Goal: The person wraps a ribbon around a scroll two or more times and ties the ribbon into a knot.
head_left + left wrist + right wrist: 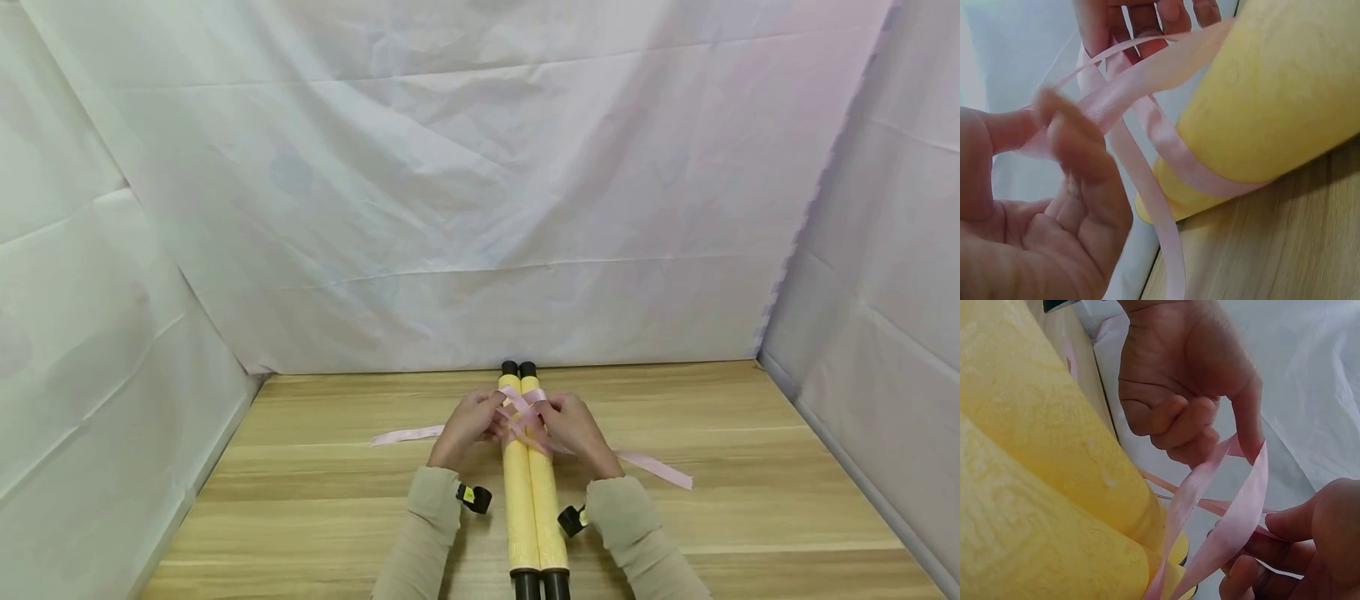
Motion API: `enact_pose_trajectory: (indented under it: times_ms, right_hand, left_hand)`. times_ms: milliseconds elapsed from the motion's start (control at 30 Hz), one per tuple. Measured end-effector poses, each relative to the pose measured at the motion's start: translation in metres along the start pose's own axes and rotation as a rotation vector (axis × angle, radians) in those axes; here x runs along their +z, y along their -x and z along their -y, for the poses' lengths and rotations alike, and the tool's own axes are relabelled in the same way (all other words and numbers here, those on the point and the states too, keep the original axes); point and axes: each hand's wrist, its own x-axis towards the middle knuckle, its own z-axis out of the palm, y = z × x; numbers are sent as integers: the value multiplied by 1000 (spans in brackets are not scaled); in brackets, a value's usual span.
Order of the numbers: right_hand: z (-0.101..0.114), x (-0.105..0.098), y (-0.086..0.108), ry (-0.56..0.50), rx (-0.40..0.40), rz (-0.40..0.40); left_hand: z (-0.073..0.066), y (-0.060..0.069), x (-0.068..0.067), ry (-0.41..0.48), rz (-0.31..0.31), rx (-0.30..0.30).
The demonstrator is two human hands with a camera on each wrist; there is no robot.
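Observation:
Two yellow rolls with dark rod ends, which look like scrolls point(519, 508), lie side by side on the table, pointing away from me. A pink ribbon point(405, 435) passes round their far part and crosses above them in loops. My left hand point(467, 427) pinches the ribbon between thumb and curled forefinger, left of the rolls; the left wrist view shows that hand point(1054, 206) a little blurred. On the other side my right hand point(576, 427) pinches another part of the ribbon point(1235, 525), with thumb and fingers around it in the right wrist view.
The wooden table point(315, 517) reaches back to a white cloth wall point(450, 208), and the far rod ends lie close to it. White cloth also hangs at both sides. One loose ribbon tail stretches left, the other right. Each wrist wears a small black camera point(474, 498).

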Motion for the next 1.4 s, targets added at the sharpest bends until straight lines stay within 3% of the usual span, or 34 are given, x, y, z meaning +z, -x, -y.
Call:
enact_pose_trajectory:
  times_ms: [100, 333, 467, 733, 867, 1133, 1400]
  right_hand:
    - [0, 0, 0, 4, -8, 5]
    - [-2, -1, -1, 7, 13, 19]
    - [-3, -1, -1, 4, 23, 13]
    - [-4, -2, -4, 31, 28, 1]
    - [-5, -1, -4, 13, 41, -4]
    - [-6, -1, -3, -9, 58, -11]
    - [-5, -1, -2, -13, 56, -7]
  left_hand:
    - [0, 1, 2, 40, 19, -16]
    - [2, 0, 4, 138, 45, 21]
    - [1, 3, 2, 38, 88, 72]
    - [1, 4, 0, -160, 245, 170]
    - [0, 5, 1, -264, 285, 216]
    - [2, 5, 5, -390, 297, 261]
    - [0, 7, 13, -507, 268, 259]
